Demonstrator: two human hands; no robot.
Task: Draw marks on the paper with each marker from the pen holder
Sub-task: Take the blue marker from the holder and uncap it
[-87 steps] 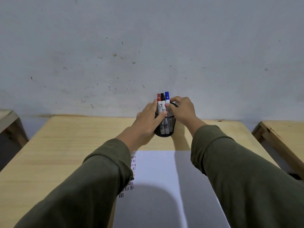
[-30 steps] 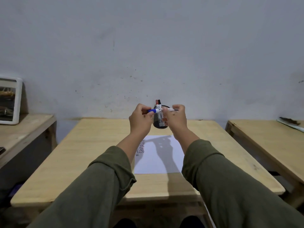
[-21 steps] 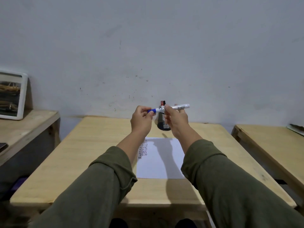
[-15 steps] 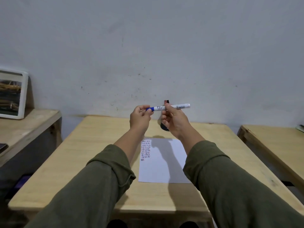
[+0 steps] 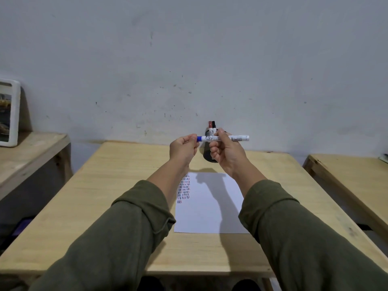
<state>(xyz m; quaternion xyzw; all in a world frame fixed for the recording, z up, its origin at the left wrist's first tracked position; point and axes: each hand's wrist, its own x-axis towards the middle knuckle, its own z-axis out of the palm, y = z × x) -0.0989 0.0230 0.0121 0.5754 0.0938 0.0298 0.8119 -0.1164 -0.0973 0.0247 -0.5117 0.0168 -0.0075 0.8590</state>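
Observation:
A white marker with a blue cap [image 5: 237, 138] is held level in the air above the far end of the table. My right hand [image 5: 227, 153] grips its barrel. My left hand [image 5: 183, 149] pinches the blue cap at its left end. Behind my hands stands the black pen holder [image 5: 206, 155], mostly hidden, with a red-capped marker [image 5: 210, 125] and a black-capped marker [image 5: 213, 124] sticking up. A white sheet of paper [image 5: 210, 211] lies on the table below, with rows of short coloured marks [image 5: 184, 189] near its left edge.
The wooden table [image 5: 105, 196] reaches a grey wall at the back. A second wooden table [image 5: 348, 175] stands at the right and a wooden shelf [image 5: 27, 152] at the left, holding a white-framed picture [image 5: 8, 114].
The blue marker came out of the holder and was turned level between both hands. My head pulled back, so the table looks farther away. My left hand now pinches the cap.

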